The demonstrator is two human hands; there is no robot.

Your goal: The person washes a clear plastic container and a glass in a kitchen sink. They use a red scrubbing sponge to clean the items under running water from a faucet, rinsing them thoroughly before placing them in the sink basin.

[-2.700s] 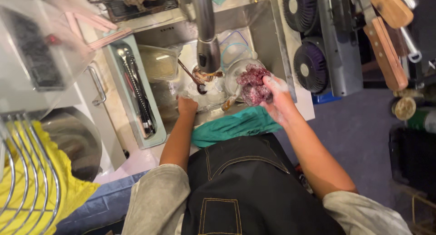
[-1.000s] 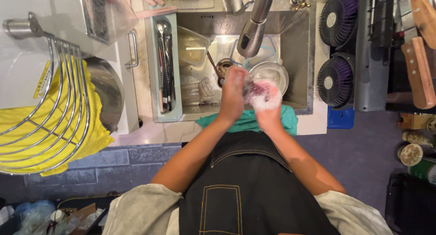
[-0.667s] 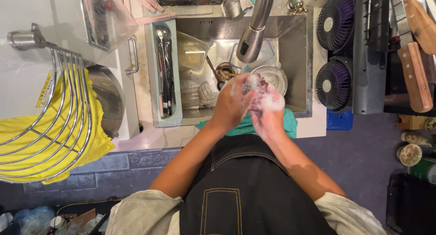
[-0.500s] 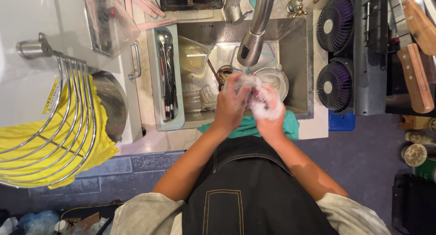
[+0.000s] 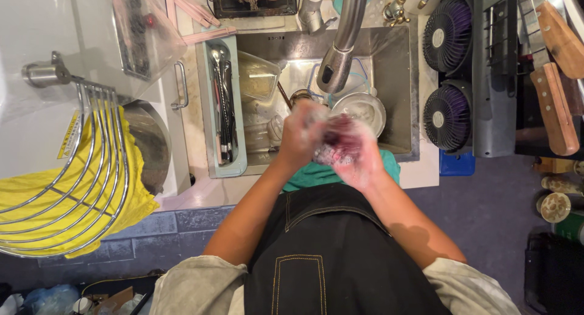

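Both hands have come together over the sink [image 5: 401, 77], just below the faucet [image 5: 344, 44]: the left hand [image 5: 302, 138] and right hand [image 5: 359, 160] are clamped around the purple clump [image 5: 336, 146], which was held one-handed moments ago. They look blurred, mid-scrub.

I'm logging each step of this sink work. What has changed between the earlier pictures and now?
Earlier the hands were apart, the right hand holding the clear container of dark red stuff alone. Now the left hand has joined it and both clasp it over the sink. The faucet and teal cloth stayed put.
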